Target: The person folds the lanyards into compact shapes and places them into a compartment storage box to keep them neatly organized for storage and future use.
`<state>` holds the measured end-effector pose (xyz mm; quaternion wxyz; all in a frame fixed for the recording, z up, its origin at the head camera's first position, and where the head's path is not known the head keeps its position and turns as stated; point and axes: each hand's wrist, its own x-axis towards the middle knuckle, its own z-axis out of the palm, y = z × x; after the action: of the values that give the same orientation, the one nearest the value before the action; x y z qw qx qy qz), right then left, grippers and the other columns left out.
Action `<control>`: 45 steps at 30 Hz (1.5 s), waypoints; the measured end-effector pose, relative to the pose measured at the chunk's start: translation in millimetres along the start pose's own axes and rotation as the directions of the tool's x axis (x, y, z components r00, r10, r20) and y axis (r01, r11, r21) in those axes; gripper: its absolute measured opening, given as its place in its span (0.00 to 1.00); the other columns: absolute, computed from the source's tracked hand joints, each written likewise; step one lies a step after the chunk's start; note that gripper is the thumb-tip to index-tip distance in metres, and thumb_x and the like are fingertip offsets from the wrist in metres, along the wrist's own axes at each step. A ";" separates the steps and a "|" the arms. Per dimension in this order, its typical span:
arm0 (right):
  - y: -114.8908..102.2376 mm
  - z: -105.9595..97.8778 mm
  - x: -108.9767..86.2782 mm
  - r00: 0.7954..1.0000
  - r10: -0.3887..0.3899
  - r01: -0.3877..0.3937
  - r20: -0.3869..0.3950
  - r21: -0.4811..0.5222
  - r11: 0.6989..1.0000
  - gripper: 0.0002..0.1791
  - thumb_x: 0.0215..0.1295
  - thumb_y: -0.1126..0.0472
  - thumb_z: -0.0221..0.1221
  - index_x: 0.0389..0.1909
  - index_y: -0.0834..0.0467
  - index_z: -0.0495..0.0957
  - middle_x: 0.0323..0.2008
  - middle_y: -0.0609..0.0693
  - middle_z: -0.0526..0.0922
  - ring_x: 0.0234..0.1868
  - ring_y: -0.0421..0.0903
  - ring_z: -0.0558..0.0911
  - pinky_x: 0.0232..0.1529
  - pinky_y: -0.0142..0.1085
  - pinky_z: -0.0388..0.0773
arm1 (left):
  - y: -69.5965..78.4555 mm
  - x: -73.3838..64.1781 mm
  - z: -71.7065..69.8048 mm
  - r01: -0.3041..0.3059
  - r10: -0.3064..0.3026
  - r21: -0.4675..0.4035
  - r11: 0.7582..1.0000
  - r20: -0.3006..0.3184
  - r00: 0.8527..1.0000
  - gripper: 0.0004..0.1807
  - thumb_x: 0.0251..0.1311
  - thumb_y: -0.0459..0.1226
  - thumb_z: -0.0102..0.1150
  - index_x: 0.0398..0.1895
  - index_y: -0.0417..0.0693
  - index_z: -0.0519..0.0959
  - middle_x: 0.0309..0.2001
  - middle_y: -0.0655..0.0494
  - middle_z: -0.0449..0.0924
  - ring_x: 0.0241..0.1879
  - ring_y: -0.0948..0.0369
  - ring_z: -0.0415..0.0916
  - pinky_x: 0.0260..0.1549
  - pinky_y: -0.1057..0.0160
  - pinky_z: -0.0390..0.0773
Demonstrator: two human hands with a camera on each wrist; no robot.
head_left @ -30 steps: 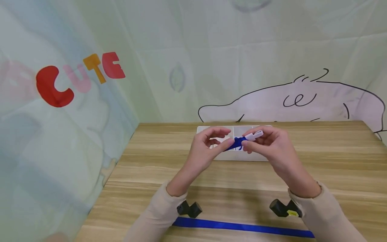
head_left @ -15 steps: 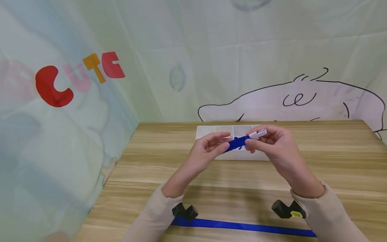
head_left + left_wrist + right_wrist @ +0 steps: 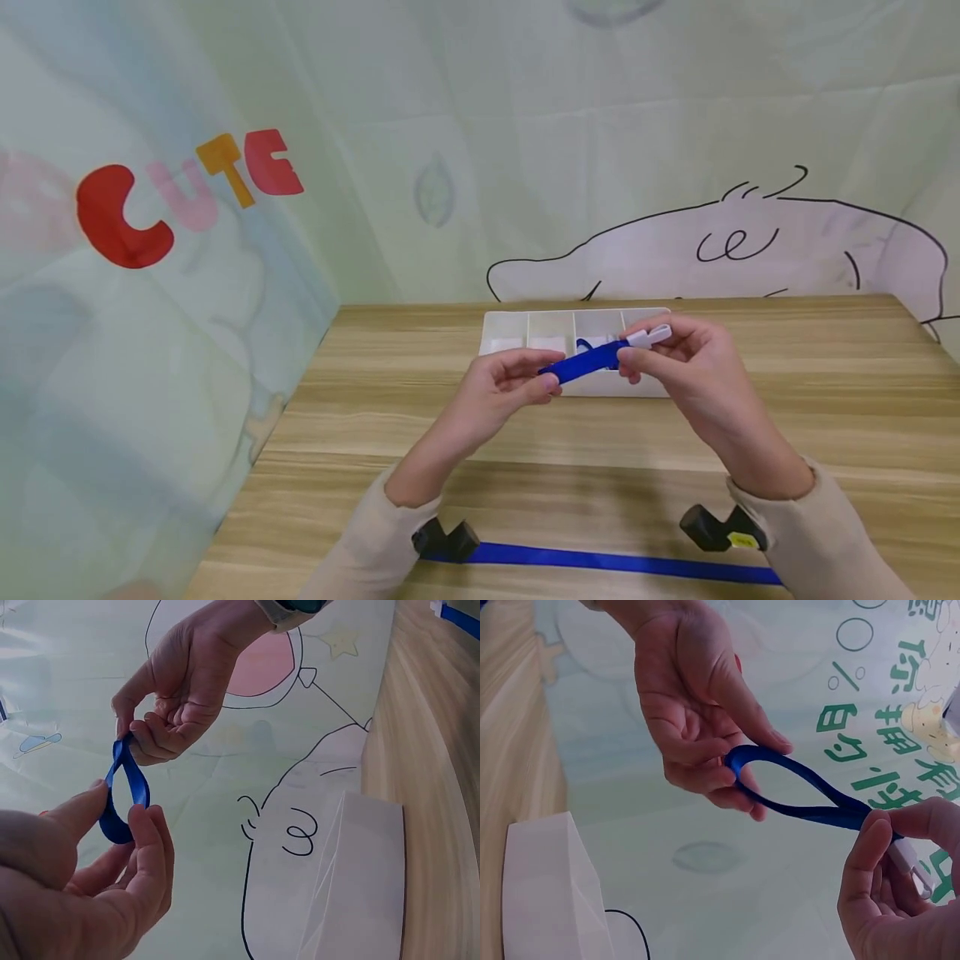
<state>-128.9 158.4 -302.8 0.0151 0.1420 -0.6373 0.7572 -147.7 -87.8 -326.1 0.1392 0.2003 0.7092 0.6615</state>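
Observation:
Both hands hold a short folded blue lanyard point(image 3: 588, 362) with a white plastic clip point(image 3: 649, 336) in front of the compartment tray. My right hand point(image 3: 693, 354) pinches the strap between thumb and fingertips, right beside the clip. At the other end, my left hand point(image 3: 495, 387) has its thumb and fingers around the bend of the strap. Seen from the right wrist, the strap point(image 3: 832, 816) spreads into a long teardrop loop, and the clip point(image 3: 904, 856) sticks out past the right fingertips. In the left wrist view the loop point(image 3: 137, 784) narrows toward the right hand point(image 3: 187, 675).
A white tray point(image 3: 600, 385) with several compartments stands at the back of the wooden table point(image 3: 360, 400); one compartment has a blue cord-like item point(image 3: 584, 344) in it. A blue strip point(image 3: 600, 561) runs across the front. Printed curtains hang behind and to the left.
The left hand has slid left and slightly down along the strap, so more blue shows between the hands. The right hand has shifted slightly right with the clip.

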 end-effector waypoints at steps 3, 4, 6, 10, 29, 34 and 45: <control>1.7 -2.4 -3.0 1.000 0.024 -0.025 -0.020 -0.016 1.000 0.04 0.64 0.71 0.65 0.39 0.64 0.83 0.30 0.52 0.83 0.29 0.45 0.82 0.42 0.32 0.83 | -0.8 -2.8 0.9 0.002 -0.002 0.004 1.000 -0.027 1.000 0.16 0.68 0.32 0.60 0.56 0.32 0.79 0.45 0.40 0.83 0.42 0.57 0.84 0.50 0.54 0.82; 2.4 -3.2 -4.3 0.999 0.034 -0.035 -0.029 -0.022 0.999 0.04 0.64 0.71 0.65 0.38 0.63 0.83 0.30 0.52 0.83 0.28 0.45 0.82 0.42 0.32 0.83 | -1.6 -3.7 1.0 0.004 -0.004 0.009 1.000 -0.036 0.999 0.16 0.68 0.32 0.60 0.56 0.32 0.79 0.44 0.41 0.84 0.42 0.57 0.84 0.49 0.56 0.82; 3.8 -4.3 -7.4 0.998 0.055 -0.056 -0.040 -0.029 0.998 0.04 0.63 0.71 0.65 0.37 0.60 0.84 0.29 0.52 0.83 0.28 0.45 0.82 0.42 0.32 0.83 | -2.7 -6.6 1.1 0.010 -0.009 0.013 1.000 -0.055 0.998 0.15 0.68 0.33 0.61 0.54 0.33 0.80 0.42 0.43 0.85 0.42 0.57 0.84 0.48 0.58 0.83; 7.7 -4.8 -12.3 0.994 0.098 -0.099 -0.044 -0.027 0.995 0.04 0.63 0.71 0.66 0.37 0.61 0.84 0.29 0.52 0.83 0.29 0.45 0.83 0.42 0.33 0.84 | -7.5 -12.9 0.3 0.019 -0.019 0.007 1.000 -0.082 0.996 0.14 0.67 0.32 0.62 0.52 0.32 0.81 0.41 0.43 0.85 0.42 0.53 0.84 0.46 0.59 0.83; 19.8 -5.6 -27.3 0.986 0.148 -0.151 -0.074 -0.042 0.988 0.03 0.64 0.70 0.65 0.37 0.64 0.83 0.29 0.52 0.85 0.29 0.45 0.84 0.39 0.35 0.84 | -4.6 -34.1 7.7 0.040 -0.046 -0.041 0.998 -0.144 0.989 0.13 0.62 0.30 0.66 0.48 0.32 0.83 0.38 0.45 0.87 0.38 0.58 0.85 0.45 0.56 0.84; 22.8 -6.2 -29.0 0.987 0.142 -0.145 -0.081 -0.029 0.989 0.02 0.64 0.71 0.65 0.37 0.63 0.83 0.29 0.52 0.85 0.29 0.45 0.84 0.37 0.35 0.85 | -6.3 -34.7 10.1 0.033 -0.042 -0.058 0.998 -0.166 0.985 0.12 0.61 0.29 0.67 0.46 0.31 0.83 0.38 0.46 0.87 0.36 0.59 0.85 0.45 0.53 0.84; 26.1 -6.9 -31.8 0.987 0.140 -0.138 -0.075 0.022 0.990 0.03 0.64 0.70 0.65 0.38 0.63 0.83 0.31 0.52 0.85 0.31 0.45 0.84 0.36 0.35 0.85 | -6.5 -36.4 14.8 0.013 -0.034 -0.095 0.995 -0.213 0.976 0.11 0.59 0.28 0.68 0.44 0.29 0.83 0.36 0.50 0.87 0.35 0.61 0.85 0.40 0.62 0.85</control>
<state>-105.1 165.3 -336.4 -0.0147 0.0685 -0.6382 0.7666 -109.4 -92.0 -336.3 0.0789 0.1127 0.6908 0.7098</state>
